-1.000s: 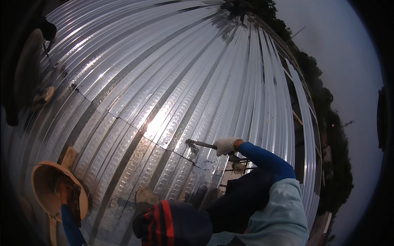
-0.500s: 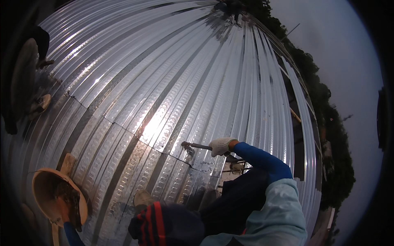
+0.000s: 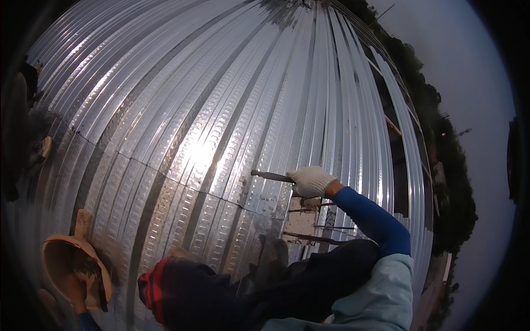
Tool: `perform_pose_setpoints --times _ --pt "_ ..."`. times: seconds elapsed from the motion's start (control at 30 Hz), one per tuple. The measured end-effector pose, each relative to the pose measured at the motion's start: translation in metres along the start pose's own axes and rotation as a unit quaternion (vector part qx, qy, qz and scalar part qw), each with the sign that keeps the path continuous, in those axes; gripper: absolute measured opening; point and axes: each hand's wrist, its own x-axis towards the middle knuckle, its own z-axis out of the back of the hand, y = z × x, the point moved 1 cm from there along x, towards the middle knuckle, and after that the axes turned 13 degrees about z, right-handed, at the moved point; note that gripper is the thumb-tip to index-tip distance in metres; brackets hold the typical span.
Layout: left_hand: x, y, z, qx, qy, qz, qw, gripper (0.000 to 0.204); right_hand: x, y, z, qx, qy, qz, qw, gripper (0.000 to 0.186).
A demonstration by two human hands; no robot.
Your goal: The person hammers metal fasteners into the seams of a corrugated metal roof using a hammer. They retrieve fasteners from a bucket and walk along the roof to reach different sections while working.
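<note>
My right hand (image 3: 310, 182), in a white knit glove, is closed around the handle of a dark hammer (image 3: 271, 176). The hammer points left, its head end just above the ribbed metal sheets (image 3: 221, 138). At the lower left, my bare left hand (image 3: 77, 289) reaches into an upturned tan hard hat (image 3: 52, 248). A dark clump (image 3: 85, 266) lies inside, too dim to make out. My left fingers are in shadow there, so their grip is hidden. A tan strap (image 3: 83, 223) sticks up from the hat's far side.
A seam (image 3: 165, 175) crosses the sheets. Right of my legs (image 3: 298, 281), thin dark bars (image 3: 309, 238) span a gap over a pale block (image 3: 302, 220). An opening (image 3: 398, 187) runs along the right edge, with trees (image 3: 455, 165) beyond. Another person (image 3: 16, 127) is at the far left.
My right hand has moved up and slightly right with the hammer, whose head has risen. My left hand stays in the hard hat. The view has shifted, and the person at left shows less.
</note>
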Motion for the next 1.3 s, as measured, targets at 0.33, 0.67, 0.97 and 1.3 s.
perform_pose_setpoints --times 0.33,0.67,0.97,1.3 --pt "-0.057 -0.333 0.158 -0.086 0.125 -0.509 0.847 0.035 -0.003 -0.014 -0.002 -0.115 -0.013 0.071 0.991 0.024" --pt "-0.212 -0.562 -0.002 -0.213 0.706 -0.251 0.627 0.079 -0.001 -0.043 -0.034 -0.148 -0.116 0.115 0.975 0.040" --pt "-0.329 -0.625 -0.062 -0.713 0.577 0.323 0.234 0.035 -0.037 -0.011 -0.048 -0.129 -0.077 0.092 0.984 0.056" --pt "-0.356 -0.633 -0.085 -0.620 0.620 0.352 0.328 0.029 -0.039 -0.013 -0.044 0.132 0.020 0.070 0.988 0.052"
